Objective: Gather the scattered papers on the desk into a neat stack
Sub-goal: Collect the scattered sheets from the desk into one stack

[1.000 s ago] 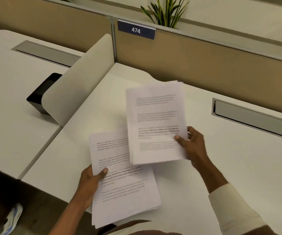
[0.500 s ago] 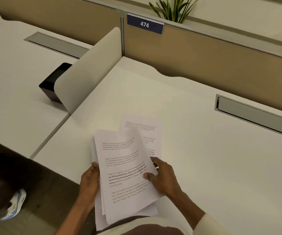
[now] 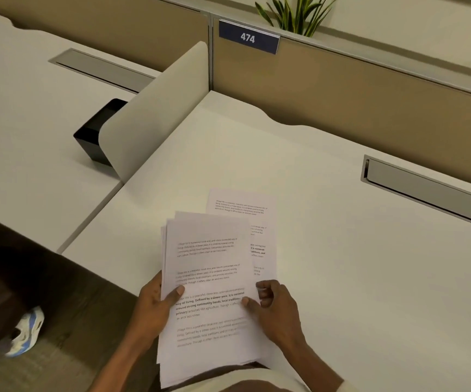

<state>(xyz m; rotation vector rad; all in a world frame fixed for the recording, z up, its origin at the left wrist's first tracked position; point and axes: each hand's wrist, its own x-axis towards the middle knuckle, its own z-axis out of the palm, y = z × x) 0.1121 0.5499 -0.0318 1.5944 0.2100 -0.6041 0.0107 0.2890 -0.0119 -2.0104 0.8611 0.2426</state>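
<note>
A loose stack of printed papers (image 3: 208, 267) rests at the near edge of the white desk (image 3: 341, 264), its sheets slightly fanned at the top left. My left hand (image 3: 152, 309) grips the stack's left edge, thumb on the top sheet. My right hand (image 3: 273, 309) holds the right edge, thumb pressed on the top page, fingers curled beside it. Another printed sheet (image 3: 259, 216) sticks out from under the stack at the upper right, lying flat on the desk.
A curved grey divider (image 3: 155, 114) separates this desk from the left one, where a black box (image 3: 95, 137) stands. Tan partition panels with a "474" sign (image 3: 247, 37) close the back. A cable slot (image 3: 426, 185) lies at right. A shoe (image 3: 28, 329) shows on the floor.
My right hand has brought its bundle down from mid-air and laid it with the left hand's papers; both hands now hold one stack. The view shifted slightly.
</note>
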